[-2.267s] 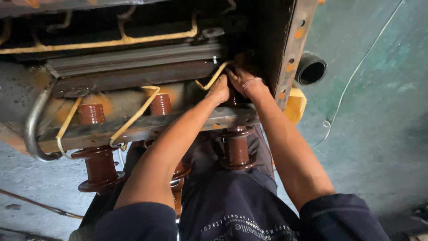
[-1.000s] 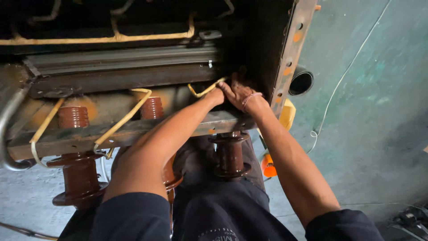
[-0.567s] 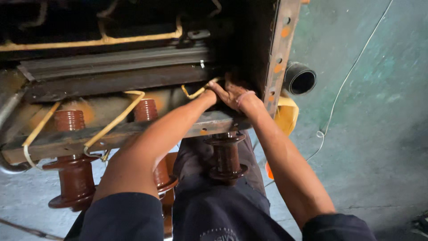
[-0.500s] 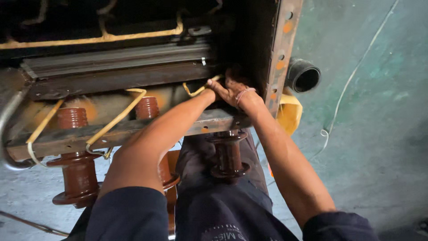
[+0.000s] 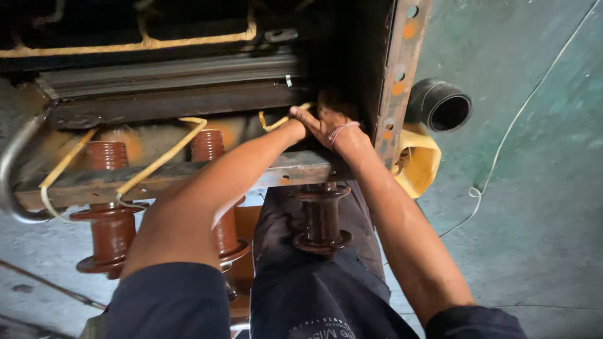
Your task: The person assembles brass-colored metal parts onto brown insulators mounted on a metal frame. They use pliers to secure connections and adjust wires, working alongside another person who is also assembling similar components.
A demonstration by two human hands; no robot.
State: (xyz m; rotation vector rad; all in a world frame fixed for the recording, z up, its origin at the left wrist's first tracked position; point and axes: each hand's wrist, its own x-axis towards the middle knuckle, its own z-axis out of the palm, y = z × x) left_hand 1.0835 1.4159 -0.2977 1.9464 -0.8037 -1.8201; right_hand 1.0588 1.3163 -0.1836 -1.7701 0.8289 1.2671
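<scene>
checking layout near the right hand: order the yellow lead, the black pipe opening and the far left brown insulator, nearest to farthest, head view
From the right hand:
1. yellow lead, just left, at the fingertips.
2. black pipe opening, to the right past the rusty frame post.
3. far left brown insulator, at the left end.

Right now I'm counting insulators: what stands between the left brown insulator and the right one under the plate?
A third brown insulator, partly hidden behind the left forearm, stands between the left insulator and the right insulator, in the head view.
</scene>
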